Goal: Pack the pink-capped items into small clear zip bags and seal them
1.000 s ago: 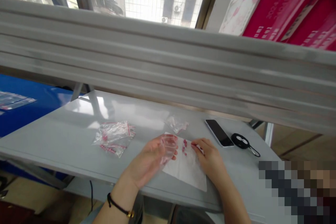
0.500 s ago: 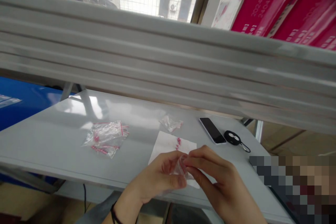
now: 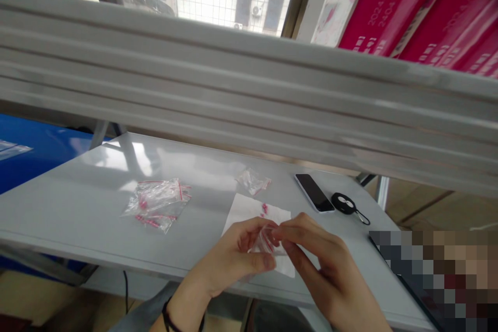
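My left hand (image 3: 229,262) and my right hand (image 3: 317,264) meet above the near edge of the grey table (image 3: 89,202). Between their fingertips they pinch a small clear zip bag (image 3: 265,243) with a red strip. Under them lies a white paper sheet (image 3: 249,210) with a few small pink pieces (image 3: 264,209) on it. A pile of clear bags with pink pieces (image 3: 157,204) lies to the left, apart from my hands. One more small bag (image 3: 252,181) rests behind the sheet.
A black phone (image 3: 314,192) and a round black key fob (image 3: 344,203) lie at the table's right. A grey rail (image 3: 249,88) crosses overhead. Red boxes (image 3: 412,5) stand top right; a blue surface (image 3: 35,150) is at left.
A second ago my left hand held the bag open on the sheet while my right touched the pink pieces. Both hands have since lifted toward me and pinch the bag together.
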The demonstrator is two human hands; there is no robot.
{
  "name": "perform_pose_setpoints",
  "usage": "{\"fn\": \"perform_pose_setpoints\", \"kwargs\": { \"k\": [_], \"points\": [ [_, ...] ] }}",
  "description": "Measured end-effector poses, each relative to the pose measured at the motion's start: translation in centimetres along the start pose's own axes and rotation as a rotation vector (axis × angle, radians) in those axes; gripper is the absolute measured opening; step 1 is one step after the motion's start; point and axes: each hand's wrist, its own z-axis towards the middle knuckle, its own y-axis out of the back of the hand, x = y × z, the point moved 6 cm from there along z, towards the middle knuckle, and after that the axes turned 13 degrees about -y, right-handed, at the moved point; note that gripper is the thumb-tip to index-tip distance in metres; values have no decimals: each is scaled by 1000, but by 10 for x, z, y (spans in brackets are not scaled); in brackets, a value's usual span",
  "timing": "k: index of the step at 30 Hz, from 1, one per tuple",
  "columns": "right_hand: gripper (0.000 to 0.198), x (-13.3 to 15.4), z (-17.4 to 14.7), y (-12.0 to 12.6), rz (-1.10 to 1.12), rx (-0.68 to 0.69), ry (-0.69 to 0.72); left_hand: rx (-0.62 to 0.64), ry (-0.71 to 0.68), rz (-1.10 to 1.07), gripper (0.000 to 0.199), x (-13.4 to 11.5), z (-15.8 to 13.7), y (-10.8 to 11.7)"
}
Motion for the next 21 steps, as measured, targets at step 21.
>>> {"fn": "perform_pose_setpoints", "kwargs": {
  "k": [21],
  "points": [
    [13,-33,15,-15,-1,-17,-154,-311,-212,578,55,-23,-8,25]
  ]
}}
